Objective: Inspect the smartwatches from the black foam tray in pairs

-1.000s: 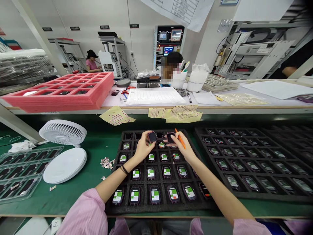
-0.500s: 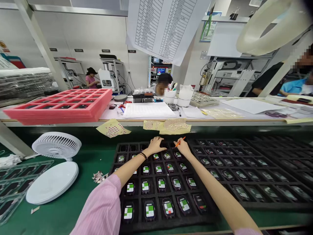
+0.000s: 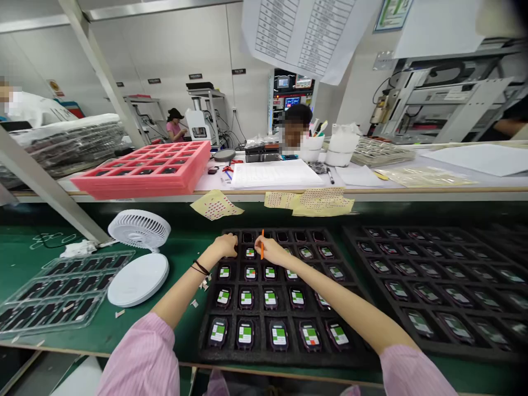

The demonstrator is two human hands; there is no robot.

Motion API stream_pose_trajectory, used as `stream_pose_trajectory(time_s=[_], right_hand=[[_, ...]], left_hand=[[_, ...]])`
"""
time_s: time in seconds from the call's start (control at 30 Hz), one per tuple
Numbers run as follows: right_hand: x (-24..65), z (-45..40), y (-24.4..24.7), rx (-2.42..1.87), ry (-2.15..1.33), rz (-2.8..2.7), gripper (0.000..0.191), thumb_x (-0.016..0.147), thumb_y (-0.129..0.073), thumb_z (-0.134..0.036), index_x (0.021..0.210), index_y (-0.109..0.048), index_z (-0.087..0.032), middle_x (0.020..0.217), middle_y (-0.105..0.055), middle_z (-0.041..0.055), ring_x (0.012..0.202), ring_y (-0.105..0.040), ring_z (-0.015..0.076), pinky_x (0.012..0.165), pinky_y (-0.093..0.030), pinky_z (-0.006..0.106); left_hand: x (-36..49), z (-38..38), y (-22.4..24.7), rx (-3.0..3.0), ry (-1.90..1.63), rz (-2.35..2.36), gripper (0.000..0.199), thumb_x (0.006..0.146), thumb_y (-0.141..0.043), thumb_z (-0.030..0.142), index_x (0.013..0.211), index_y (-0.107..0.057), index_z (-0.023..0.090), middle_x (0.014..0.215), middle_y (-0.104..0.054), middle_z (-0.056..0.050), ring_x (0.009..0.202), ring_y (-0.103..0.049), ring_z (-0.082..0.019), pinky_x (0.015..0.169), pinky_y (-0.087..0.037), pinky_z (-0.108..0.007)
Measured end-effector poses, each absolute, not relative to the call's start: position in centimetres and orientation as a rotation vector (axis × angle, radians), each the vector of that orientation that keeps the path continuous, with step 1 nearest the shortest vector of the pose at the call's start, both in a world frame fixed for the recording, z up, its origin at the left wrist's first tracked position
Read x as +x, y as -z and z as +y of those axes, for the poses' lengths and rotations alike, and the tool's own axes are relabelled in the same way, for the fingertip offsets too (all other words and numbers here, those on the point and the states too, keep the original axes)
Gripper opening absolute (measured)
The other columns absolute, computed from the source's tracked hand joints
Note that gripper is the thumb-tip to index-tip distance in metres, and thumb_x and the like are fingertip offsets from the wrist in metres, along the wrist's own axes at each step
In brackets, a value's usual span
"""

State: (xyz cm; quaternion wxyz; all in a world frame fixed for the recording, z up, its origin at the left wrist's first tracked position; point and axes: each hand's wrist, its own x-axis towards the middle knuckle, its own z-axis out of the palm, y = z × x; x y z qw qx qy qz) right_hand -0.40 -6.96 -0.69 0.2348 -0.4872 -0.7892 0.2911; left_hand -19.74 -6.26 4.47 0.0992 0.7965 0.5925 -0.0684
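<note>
A black foam tray holds rows of small watch-like devices, many with green and white screens and a few with a red block. Over its far left corner is my left hand, its thumb and forefinger bent and apart around the top left cells. What its fingertips touch is hidden. My right hand grips a thin orange pen-like stick, held nearly upright beside the device in the second row, second column. My right forearm crosses above several devices on the right side of the tray.
A second black tray of devices lies to the right. On the left are a white fan, a clear tray and loose paper strips. The shelf ahead carries pink foam trays and papers; yellow sticker sheets hang from its edge.
Both hands have moved left across the far rows of the tray, the right one with the orange stick. The camera view has turned left. Screen patterns in the near row look different.
</note>
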Motion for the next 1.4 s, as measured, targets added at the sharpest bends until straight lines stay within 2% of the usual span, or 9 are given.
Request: stream_pose_trajectory(time_s=[0.23,0.43,0.6,0.7,0.8,0.9,0.97,1.13,1.4], right_hand=[[-4.0,-6.7,1.3,-1.526,-0.681,-2.245,0.022,0.08,-0.052,-0.004,0.1,-0.058,-0.011,0.095,-0.069,0.0189,0.094,-0.065,0.0292,0.077,-0.042,0.034],[-4.7,-6.4,2.2,-1.505,-0.764,-2.162,0.022,0.09,-0.049,-0.017,0.11,-0.057,-0.015,0.109,-0.067,0.0141,0.105,-0.061,0.024,0.083,-0.041,0.03],[-5.1,-6.1,3.0,-1.42,-0.915,-2.028,0.017,0.09,-0.047,-0.019,0.098,-0.063,-0.018,0.089,-0.071,0.0089,0.088,-0.065,0.0233,0.074,-0.042,0.029],[-5.3,-6.0,3.3,-1.318,-1.027,-1.902,0.016,0.087,-0.048,-0.017,0.088,-0.064,-0.02,0.087,-0.07,0.0074,0.085,-0.064,0.0218,0.072,-0.043,0.029],[-5.0,-6.1,3.0,-1.213,-1.174,-1.738,0.017,0.088,-0.047,-0.024,0.089,-0.064,-0.02,0.086,-0.069,0.0066,0.079,-0.064,0.0198,0.064,-0.044,0.027],[-3.7,-6.7,2.0,-1.103,-1.383,-1.574,0.027,0.089,-0.045,-0.037,0.1,-0.062,-0.018,0.074,-0.065,0.0046,0.062,-0.063,0.0172,0.049,-0.04,0.024],[-2.3,-7.4,1.1,-1.023,-1.509,-1.475,0.033,0.084,-0.054,-0.042,0.105,-0.061,-0.017,0.073,-0.064,0.004,0.06,-0.062,0.0157,0.044,-0.036,0.022],[1.4,-9.6,-1.0,-0.904,-1.666,-1.284,0.05,0.058,-0.082,-0.028,0.104,-0.064,-0.021,0.083,-0.063,0.0005,0.061,-0.056,0.0092,0.045,-0.033,0.019],[3.9,-11.2,-2.3,-0.849,-1.771,-1.02,0.044,0.054,-0.084,-0.022,0.095,-0.069,-0.02,0.083,-0.069,0.0039,0.05,-0.043,0.005,0.041,-0.021,0.021]], left_hand=[[-22.1,-6.7,-2.8,2.278,0.139,1.796,0.039,0.057,-0.074,0.022,0.095,-0.067,0.018,0.11,-0.064,-0.013,0.108,-0.059,-0.031,0.084,-0.049,-0.034],[-23.1,-6.8,-1.5,2.243,-0.173,1.723,0.035,0.05,-0.076,0.015,0.082,-0.064,0.017,0.099,-0.063,-0.012,0.105,-0.057,-0.034,0.083,-0.048,-0.037],[-24.1,-8.2,-0.3,2.13,-0.597,1.679,0.037,0.053,-0.073,0.014,0.085,-0.056,0.02,0.095,-0.061,-0.006,0.099,-0.058,-0.029,0.082,-0.047,-0.035],[-24.3,-8.8,0.3,1.983,-0.841,1.626,0.036,0.061,-0.068,0.018,0.093,-0.051,0.021,0.096,-0.061,-0.004,0.081,-0.061,-0.02,0.073,-0.048,-0.031],[-24.1,-9.2,0.8,1.798,-1.018,1.531,0.039,0.066,-0.066,0.022,0.1,-0.045,0.019,0.095,-0.062,-0.004,0.066,-0.061,-0.014,0.064,-0.049,-0.028],[-23.0,-9.9,1.4,1.65,-1.146,1.406,0.041,0.069,-0.067,0.026,0.103,-0.043,0.018,0.089,-0.065,-0.004,0.072,-0.064,-0.014,0.07,-0.051,-0.029],[-21.8,-10.3,1.8,1.578,-1.218,1.341,0.043,0.07,-0.067,0.027,0.105,-0.043,0.018,0.091,-0.066,-0.005,0.079,-0.065,-0.015,0.074,-0.052,-0.03],[-18.8,-10.1,2.7,1.488,-1.33,1.245,0.047,0.07,-0.069,0.025,0.11,-0.043,0.018,0.099,-0.065,-0.007,0.087,-0.065,-0.016,0.074,-0.052,-0.027],[-16.7,-7.6,3.0,1.552,-1.377,1.189,0.047,0.071,-0.069,0.025,0.112,-0.046,0.018,0.103,-0.062,-0.005,0.083,-0.06,-0.013,0.061,-0.044,-0.02]])
